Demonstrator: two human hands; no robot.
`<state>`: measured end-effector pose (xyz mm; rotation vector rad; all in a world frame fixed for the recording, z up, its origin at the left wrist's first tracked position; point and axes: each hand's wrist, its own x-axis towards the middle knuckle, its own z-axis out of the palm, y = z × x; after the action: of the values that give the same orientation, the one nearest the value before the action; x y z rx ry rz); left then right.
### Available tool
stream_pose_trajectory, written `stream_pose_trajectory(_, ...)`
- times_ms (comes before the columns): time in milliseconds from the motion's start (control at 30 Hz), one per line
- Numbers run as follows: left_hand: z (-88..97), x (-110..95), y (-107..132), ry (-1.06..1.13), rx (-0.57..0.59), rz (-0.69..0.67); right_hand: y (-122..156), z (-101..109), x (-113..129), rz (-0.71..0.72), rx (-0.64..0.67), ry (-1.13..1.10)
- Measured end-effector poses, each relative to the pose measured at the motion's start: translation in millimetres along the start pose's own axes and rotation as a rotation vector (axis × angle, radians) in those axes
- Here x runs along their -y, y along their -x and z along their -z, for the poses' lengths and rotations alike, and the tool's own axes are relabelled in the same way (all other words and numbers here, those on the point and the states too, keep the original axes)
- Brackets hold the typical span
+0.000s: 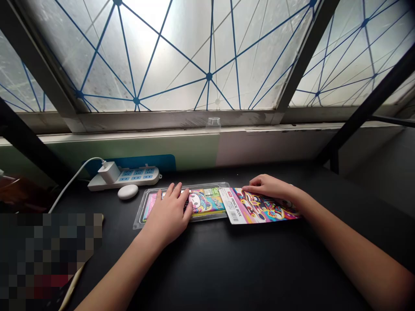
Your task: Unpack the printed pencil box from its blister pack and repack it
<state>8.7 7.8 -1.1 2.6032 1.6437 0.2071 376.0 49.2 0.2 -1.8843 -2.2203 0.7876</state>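
Spreads left hand (170,214) on case (207,201), curls right hand (271,187) over three-o'clock card (259,209), with unclear grip; apparently positioning them, needing steadiness next.

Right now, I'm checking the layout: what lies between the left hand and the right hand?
In the head view, part of a colourful case in a clear tray, then the PENCIL BOX card overlapping the tray.
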Motion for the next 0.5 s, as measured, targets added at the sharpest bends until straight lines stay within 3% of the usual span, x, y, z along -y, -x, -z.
stream_pose_trajectory(300, 4.8, -2, 2, -0.015, 0.053, -0.054, 2, 10, -17, -0.075, -0.036, 0.023)
stream_pose_trajectory(500, 3.3, -1, 3, -0.004, 0.029, -0.064, 4, 15, -14, -0.076, -0.088, 0.024)
